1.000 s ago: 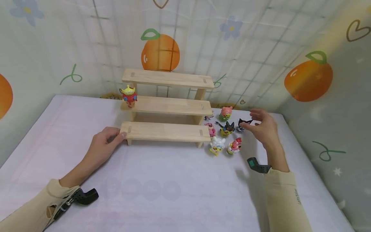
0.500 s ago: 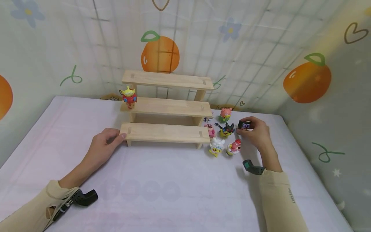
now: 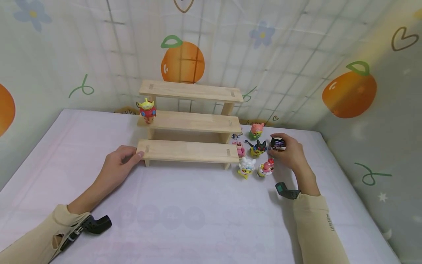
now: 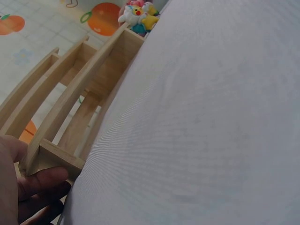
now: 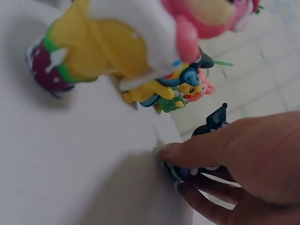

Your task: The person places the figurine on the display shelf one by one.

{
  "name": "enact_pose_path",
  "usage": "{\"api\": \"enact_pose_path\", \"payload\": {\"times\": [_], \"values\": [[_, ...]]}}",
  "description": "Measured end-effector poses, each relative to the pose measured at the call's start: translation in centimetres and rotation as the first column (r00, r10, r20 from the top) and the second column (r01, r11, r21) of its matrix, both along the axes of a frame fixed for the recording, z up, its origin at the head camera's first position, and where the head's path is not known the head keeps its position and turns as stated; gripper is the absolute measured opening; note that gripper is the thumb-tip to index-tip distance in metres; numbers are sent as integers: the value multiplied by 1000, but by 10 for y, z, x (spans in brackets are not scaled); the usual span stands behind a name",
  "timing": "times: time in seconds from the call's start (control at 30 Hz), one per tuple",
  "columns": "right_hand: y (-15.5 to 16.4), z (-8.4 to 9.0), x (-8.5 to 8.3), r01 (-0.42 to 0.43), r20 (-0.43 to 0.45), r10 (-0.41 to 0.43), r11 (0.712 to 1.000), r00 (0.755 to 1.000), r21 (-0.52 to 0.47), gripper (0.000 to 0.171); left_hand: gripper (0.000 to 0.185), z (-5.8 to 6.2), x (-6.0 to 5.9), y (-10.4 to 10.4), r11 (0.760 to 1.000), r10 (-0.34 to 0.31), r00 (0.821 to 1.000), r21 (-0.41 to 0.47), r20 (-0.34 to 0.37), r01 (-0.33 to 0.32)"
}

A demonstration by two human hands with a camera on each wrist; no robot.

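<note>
Fingers of my right hand are pinching the black figurine on the bench beside the other toys, probably light, rigid and slick, while my left hand is gripping the wooden shelf.

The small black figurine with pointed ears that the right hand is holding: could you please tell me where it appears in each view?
Head: the small black figurine with pointed ears sits right of centre, in the right hand's grip.
Left wrist: not in view.
Right wrist: lower right, mostly hidden under the fingers; its ear shows above them.
Shared landmark: the cluster of colourful toy figurines beside it.
</note>
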State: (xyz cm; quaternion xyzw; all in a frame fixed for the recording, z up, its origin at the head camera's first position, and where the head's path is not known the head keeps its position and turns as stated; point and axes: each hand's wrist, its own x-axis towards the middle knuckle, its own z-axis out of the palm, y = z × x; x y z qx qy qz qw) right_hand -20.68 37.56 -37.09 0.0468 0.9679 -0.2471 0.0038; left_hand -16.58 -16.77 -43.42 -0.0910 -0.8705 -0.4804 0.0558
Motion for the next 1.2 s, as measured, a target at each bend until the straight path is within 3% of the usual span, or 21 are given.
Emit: {"api": "enact_pose_path", "payload": {"times": [0.2,0.47,0.8,1.2], "values": [[3,2,1,20,19,-20,1000,1000,-11,87,33,1,0,1,1000,0,1000,-4,6,0],[5,2,5,74,-4,-74,996,997,-47,69,34,3,2,1,1000,0,1000,-5,14,0],[7,0,6,97,-41,-98,994,994,-41,64,34,2,1,0,1000,0,1000,-4,7,0],[-3,16,8,156,-202,-167,985,965,-70,60,34,2,1,0,1000,-1,1000,-2,1,1]]}}
